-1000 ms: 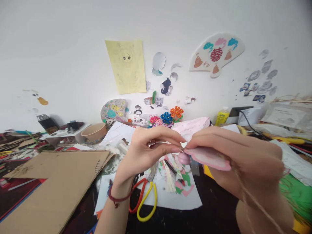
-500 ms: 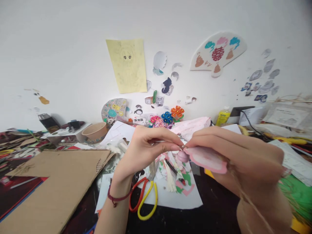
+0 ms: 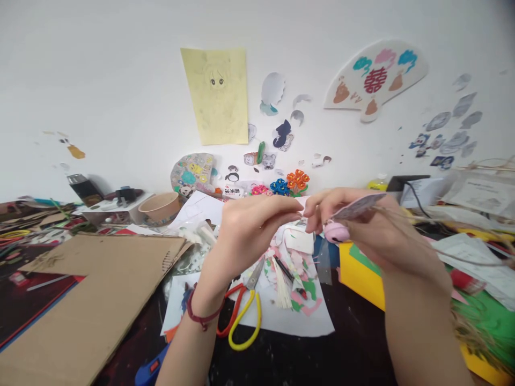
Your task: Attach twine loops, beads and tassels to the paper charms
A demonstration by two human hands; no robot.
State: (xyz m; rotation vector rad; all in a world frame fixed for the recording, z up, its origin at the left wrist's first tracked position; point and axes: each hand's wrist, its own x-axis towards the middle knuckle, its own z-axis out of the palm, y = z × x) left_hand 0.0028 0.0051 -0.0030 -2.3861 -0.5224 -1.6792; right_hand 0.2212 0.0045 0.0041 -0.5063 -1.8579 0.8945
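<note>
clock: set over our view, with the bell at its centre.
pink bell: we have the pink bell (image 3: 337,231) in the air, dark slot showing, just under the right fingers, well above the surface (image 3: 306,356).
right hand: our right hand (image 3: 384,236) has its grip closed on the flat cut-out (image 3: 358,207), which tilts up towards 2 o'clock; how the bell is fastened we cannot tell.
left hand: our left hand (image 3: 249,230) comes in from 9 o'clock, thumb and fingers drawn together close to the right fingertips; whether its grip pinches anything we cannot tell.
twine: the twine (image 3: 475,263) trails from the right hand towards 3 and 4 o'clock, loose.
step in hand: we judge it fine two-handed fingertip work beside the bell and cut-out.
next move: it calls, we think, for a light pinch, the cut-out kept unbent and the twine free of snags.
scissors: the red-and-yellow-handled scissors (image 3: 256,320) lie between 7 and 8 o'clock, partly on the white sheet (image 3: 295,326), touched by neither hand.
tassel: the cream tassel (image 3: 282,287) rests on that sheet near 8 o'clock, beside pink and green scraps (image 3: 311,306).
cardboard: the brown cardboard (image 3: 116,287) lies farther off, between 8 and 9 o'clock.
</note>
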